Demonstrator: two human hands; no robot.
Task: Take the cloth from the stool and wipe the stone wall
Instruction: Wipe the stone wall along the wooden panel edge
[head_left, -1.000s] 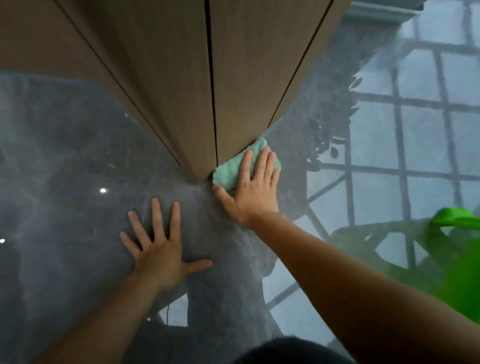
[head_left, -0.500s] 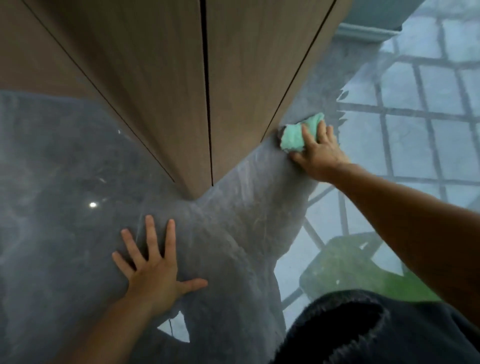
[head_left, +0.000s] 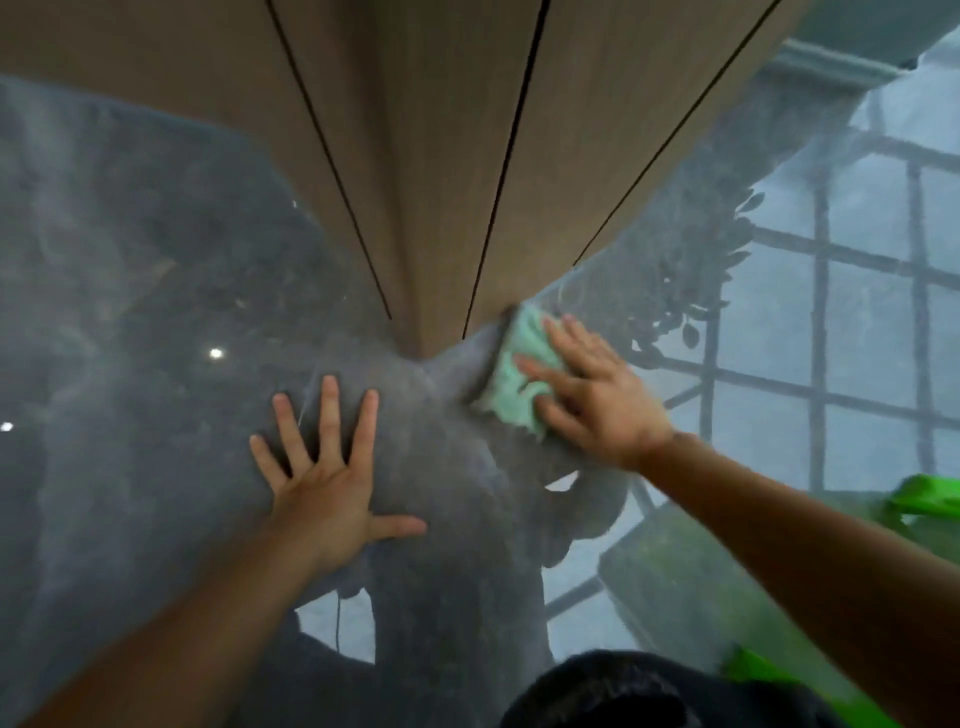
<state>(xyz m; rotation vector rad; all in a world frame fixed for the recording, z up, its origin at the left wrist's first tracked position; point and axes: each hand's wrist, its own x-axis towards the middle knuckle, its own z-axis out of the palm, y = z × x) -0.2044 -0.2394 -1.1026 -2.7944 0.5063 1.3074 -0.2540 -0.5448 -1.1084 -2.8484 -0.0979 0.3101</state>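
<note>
Your right hand (head_left: 597, 395) lies flat on the mint-green cloth (head_left: 514, 364), fingers spread and pressing it against the polished grey stone wall (head_left: 130, 312); it pins the cloth rather than closing round it. The cloth is bunched, and its lower right part is hidden under your palm and fingers, so you cannot see its full outline. Its upper edge sits just below the bottom of the wood panelling (head_left: 441, 156), about touching it.

Your left hand (head_left: 324, 467) is empty, splayed wide, palm flat on the stone to the left of the cloth and apart from it, thumb pointing right.

Both forearms run out of the picture at the bottom corners. The wall is glossy and mirror-like: it shows blurred reflections of your arms, two small bright lights (head_left: 215, 353) and a dark leafy shape (head_left: 691, 270) to the right, all hazy and hard to read. Further right a gridded window (head_left: 857, 312) appears, soft and washed out. A bright green object (head_left: 930, 493) is cut off at the right edge, and you cannot tell what it is. A dark rounded shape (head_left: 623, 691) at the bottom is also cropped.
</note>
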